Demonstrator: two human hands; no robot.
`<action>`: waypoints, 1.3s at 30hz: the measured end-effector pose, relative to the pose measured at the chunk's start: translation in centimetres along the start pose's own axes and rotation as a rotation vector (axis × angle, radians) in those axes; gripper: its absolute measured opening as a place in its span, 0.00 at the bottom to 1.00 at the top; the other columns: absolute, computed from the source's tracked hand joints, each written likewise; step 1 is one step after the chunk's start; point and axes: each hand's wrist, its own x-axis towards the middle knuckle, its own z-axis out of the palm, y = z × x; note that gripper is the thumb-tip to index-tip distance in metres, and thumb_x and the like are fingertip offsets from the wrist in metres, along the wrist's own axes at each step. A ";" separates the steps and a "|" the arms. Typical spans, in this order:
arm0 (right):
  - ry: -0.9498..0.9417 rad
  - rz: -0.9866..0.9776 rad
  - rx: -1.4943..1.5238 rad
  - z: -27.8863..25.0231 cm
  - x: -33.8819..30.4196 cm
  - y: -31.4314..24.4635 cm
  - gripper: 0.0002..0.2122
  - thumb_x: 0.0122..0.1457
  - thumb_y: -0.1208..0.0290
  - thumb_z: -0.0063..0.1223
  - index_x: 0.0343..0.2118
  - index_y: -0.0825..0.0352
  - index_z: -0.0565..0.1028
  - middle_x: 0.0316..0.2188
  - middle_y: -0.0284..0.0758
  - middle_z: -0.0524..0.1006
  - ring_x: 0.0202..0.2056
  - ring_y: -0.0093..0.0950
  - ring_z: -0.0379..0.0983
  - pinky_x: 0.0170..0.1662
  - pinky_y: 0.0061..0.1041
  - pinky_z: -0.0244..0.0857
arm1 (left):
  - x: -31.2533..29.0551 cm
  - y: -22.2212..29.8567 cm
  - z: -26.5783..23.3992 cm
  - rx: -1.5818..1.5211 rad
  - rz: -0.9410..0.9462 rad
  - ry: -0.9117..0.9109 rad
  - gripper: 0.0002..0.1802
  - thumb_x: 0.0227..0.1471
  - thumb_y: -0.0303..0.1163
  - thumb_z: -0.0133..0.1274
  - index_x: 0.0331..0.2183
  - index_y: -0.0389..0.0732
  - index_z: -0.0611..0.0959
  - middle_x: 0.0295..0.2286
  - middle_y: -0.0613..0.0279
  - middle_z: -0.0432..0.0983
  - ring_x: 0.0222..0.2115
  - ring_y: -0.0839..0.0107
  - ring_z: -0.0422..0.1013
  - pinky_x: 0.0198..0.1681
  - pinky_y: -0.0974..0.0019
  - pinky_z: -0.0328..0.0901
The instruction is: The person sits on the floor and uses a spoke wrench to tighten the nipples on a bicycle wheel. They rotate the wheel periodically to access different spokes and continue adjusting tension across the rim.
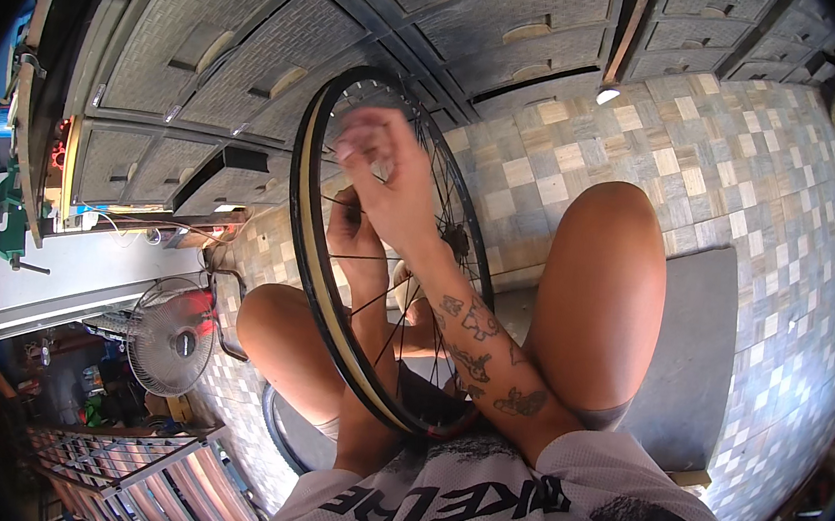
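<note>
A bicycle wheel (306, 212) without a tyre stands upright and tilted between my bent legs. Its rim is black with a beige strip around it, and thin dark spokes run to the hub (455, 240). My left hand (348, 222) reaches up behind the spokes, closed near the rim's inner side; its shadowed fingertips are partly hidden, so what they hold cannot be made out. Nearer to me, my right hand (387, 162) is raised across the upper spokes with curled fingers, smeared by motion. Whether it holds anything does not show.
Grey woven-front drawers (303, 44) line the far side; one drawer (221, 181) is pulled out. A fan (171, 342) and a green vise (9, 226) are at left. Below the fan stands a metal rack (130, 474). A grey mat (692, 337) lies under me on the checkered floor (793, 226).
</note>
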 end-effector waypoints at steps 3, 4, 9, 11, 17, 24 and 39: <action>-0.100 0.189 0.149 0.5 -0.2 -0.1 0.10 0.57 0.80 0.60 0.41 0.72 0.75 0.31 0.32 0.80 0.34 0.19 0.77 0.39 0.20 0.71 | -0.4 0.6 -0.9 -0.050 -0.107 -0.070 0.15 0.61 0.31 0.56 0.43 0.28 0.79 0.38 0.63 0.78 0.38 0.78 0.72 0.44 0.74 0.67; -0.113 0.249 0.118 0.5 -0.1 0.1 0.09 0.57 0.80 0.61 0.40 0.72 0.76 0.30 0.32 0.80 0.34 0.18 0.77 0.39 0.20 0.71 | -0.3 0.6 -1.1 -0.070 -0.149 -0.099 0.15 0.61 0.31 0.57 0.44 0.28 0.79 0.39 0.63 0.78 0.38 0.78 0.72 0.43 0.74 0.67; -0.111 0.211 0.148 1.1 0.6 0.6 0.06 0.60 0.80 0.59 0.39 0.73 0.77 0.32 0.34 0.81 0.34 0.19 0.77 0.41 0.19 0.71 | 1.5 0.6 -1.9 -0.166 -0.351 -0.291 0.15 0.61 0.34 0.55 0.43 0.31 0.81 0.34 0.65 0.80 0.32 0.79 0.73 0.38 0.74 0.68; -0.084 0.198 0.135 1.6 1.0 0.8 0.05 0.61 0.80 0.58 0.39 0.73 0.77 0.32 0.35 0.81 0.33 0.19 0.77 0.40 0.19 0.71 | 2.3 0.5 -1.9 -0.346 -0.381 -0.302 0.13 0.61 0.33 0.55 0.41 0.33 0.81 0.32 0.64 0.81 0.31 0.78 0.75 0.35 0.73 0.68; 0.024 0.156 0.087 1.9 3.9 3.0 0.06 0.59 0.77 0.60 0.35 0.74 0.78 0.24 0.35 0.82 0.29 0.20 0.78 0.35 0.21 0.71 | 4.3 0.2 -1.1 -0.368 -0.518 -0.207 0.09 0.63 0.31 0.52 0.39 0.34 0.81 0.31 0.63 0.80 0.30 0.72 0.76 0.36 0.66 0.70; -0.048 0.275 0.224 0.4 3.7 3.6 0.06 0.62 0.76 0.59 0.38 0.71 0.78 0.30 0.34 0.81 0.22 0.12 0.67 0.23 0.13 0.57 | 3.9 -0.8 -0.7 -0.390 -0.520 -0.215 0.14 0.65 0.35 0.51 0.45 0.34 0.79 0.37 0.61 0.79 0.35 0.71 0.75 0.38 0.64 0.70; -0.206 0.554 0.268 0.1 5.0 3.6 0.07 0.65 0.69 0.54 0.36 0.68 0.78 0.26 0.29 0.77 0.19 0.11 0.59 0.20 0.12 0.48 | 3.3 -2.5 -0.2 -0.402 -0.415 -0.212 0.15 0.65 0.39 0.52 0.43 0.37 0.82 0.31 0.69 0.78 0.28 0.78 0.72 0.30 0.72 0.67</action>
